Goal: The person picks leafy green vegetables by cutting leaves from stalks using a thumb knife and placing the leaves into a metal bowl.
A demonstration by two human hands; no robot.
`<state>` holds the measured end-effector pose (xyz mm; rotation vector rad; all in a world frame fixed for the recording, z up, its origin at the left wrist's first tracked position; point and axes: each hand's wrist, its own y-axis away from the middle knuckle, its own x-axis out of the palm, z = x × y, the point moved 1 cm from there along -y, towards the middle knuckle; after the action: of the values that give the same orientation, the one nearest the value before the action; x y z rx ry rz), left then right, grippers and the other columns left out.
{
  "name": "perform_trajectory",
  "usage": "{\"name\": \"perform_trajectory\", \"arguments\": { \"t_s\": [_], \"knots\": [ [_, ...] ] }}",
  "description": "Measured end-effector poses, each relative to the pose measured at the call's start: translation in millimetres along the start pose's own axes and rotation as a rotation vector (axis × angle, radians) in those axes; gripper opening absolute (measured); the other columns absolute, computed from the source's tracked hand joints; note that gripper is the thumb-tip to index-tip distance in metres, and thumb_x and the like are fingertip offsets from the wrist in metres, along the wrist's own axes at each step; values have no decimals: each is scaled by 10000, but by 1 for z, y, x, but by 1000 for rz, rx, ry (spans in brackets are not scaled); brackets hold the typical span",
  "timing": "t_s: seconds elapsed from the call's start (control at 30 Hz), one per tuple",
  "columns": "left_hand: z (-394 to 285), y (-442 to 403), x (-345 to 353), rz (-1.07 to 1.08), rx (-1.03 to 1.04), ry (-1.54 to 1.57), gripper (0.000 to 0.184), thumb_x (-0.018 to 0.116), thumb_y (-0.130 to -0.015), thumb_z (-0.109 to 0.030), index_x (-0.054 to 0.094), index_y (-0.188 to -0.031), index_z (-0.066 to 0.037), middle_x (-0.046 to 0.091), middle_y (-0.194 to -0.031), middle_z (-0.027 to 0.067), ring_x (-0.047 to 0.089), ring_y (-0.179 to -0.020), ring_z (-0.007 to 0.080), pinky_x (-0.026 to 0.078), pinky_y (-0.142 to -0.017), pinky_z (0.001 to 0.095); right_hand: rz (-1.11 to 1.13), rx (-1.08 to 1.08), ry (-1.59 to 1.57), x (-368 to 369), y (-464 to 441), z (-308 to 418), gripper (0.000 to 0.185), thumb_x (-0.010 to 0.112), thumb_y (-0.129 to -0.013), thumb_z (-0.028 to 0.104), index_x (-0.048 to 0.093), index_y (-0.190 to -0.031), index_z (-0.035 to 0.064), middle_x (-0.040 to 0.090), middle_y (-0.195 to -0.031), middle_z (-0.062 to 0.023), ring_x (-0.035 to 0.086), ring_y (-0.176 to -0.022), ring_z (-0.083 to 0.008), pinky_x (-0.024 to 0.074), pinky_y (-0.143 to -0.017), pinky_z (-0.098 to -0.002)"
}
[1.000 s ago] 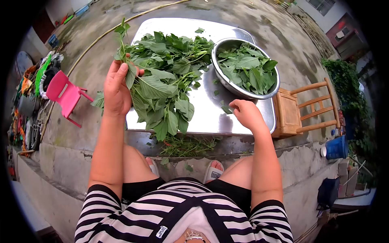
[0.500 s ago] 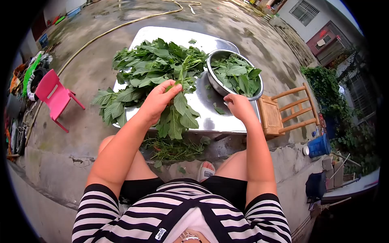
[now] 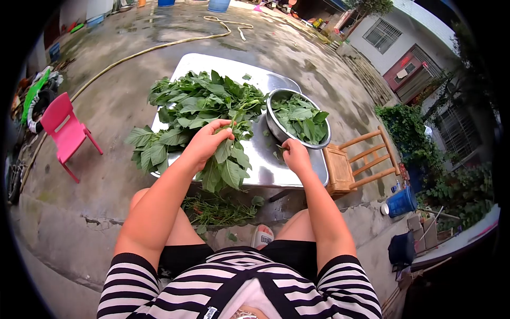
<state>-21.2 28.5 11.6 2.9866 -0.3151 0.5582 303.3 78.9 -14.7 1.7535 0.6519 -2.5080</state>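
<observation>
My left hand (image 3: 209, 142) is closed round a leafy green stem (image 3: 229, 171), whose broad leaves hang over the table's near edge. Behind and beside it a large heap of leafy greens (image 3: 199, 101) spreads over the shiny metal table (image 3: 260, 165). My right hand (image 3: 296, 155) is just in front of the metal bowl (image 3: 273, 121), its fingers pinched together; whatever is between them is too small to make out. Loose picked leaves (image 3: 302, 118) fill the bowl. A small leaf (image 3: 278, 153) shows close to the right fingertips.
A wooden chair (image 3: 340, 170) stands against the table's right side, and a pink plastic chair (image 3: 66, 127) is off to the left. Bare stems (image 3: 220, 211) lie on the ground below the table. A blue bucket (image 3: 399, 202) is at the right; a hose (image 3: 154, 49) crosses the concrete yard.
The camera view has tilted up, so everything sits lower in the picture. My right hand has shifted slightly left along the bowl's near side. The left hand still grips the stem.
</observation>
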Motion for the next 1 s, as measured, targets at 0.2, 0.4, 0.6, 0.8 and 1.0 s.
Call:
{"name": "perform_trajectory", "arguments": {
  "t_s": [0.2, 0.4, 0.6, 0.8, 1.0],
  "knots": [
    [2, -2, 4, 28, -77, 7, 240, 585, -985, -203, 635, -1177, -68, 637, -930, 5, 587, -833, 84, 480, -752, 244, -458, -18, 285, -50, -55, -13, 382, 595, -817, 9, 584, -1197, 39, 601, -1215, -162, 637, -978, -337, 516, -855, -428],
    [-4, 10, 22, 46, -237, 62, 217, 634, -963, -195, 605, -1144, -81, 642, -1072, 24, 665, -1000, 139, 507, -842, 303, 49, 63, -745, -60, -35, 62, 311, 500, -887, -42, 638, -1163, -7, 644, -1125, -118, 649, -1057, -175, 526, -866, -292],
    [10, 6, 29, -84, -245, 0, 209, 672, -945, -227, 635, -1113, -109, 645, -1103, -7, 620, -1007, 123, 471, -869, 344, 307, -13, -1238, -15, 0, 86, 311, 453, -935, -49, 608, -1203, -17, 639, -1133, -78, 625, -1020, -141, 514, -893, -288],
    [10, 0, 27, -212, -216, -86, 270, 696, -924, -284, 624, -1123, -115, 663, -1071, -16, 599, -1008, 97, 474, -850, 319, 494, 64, -1286, 2, 10, 87, 298, 456, -982, 58, 603, -1239, 28, 644, -1172, -34, 594, -1070, -121, 498, -869, -290],
    [15, -1, 31, -185, -223, -125, 234, 690, -929, -257, 640, -1105, -111, 660, -1037, -25, 602, -976, 82, 492, -788, 279, 602, 149, -1459, 12, 20, 86, 378, 490, -950, 30, 541, -1324, 30, 604, -1278, -72, 556, -1172, -140, 432, -994, -309]
  ]
}}
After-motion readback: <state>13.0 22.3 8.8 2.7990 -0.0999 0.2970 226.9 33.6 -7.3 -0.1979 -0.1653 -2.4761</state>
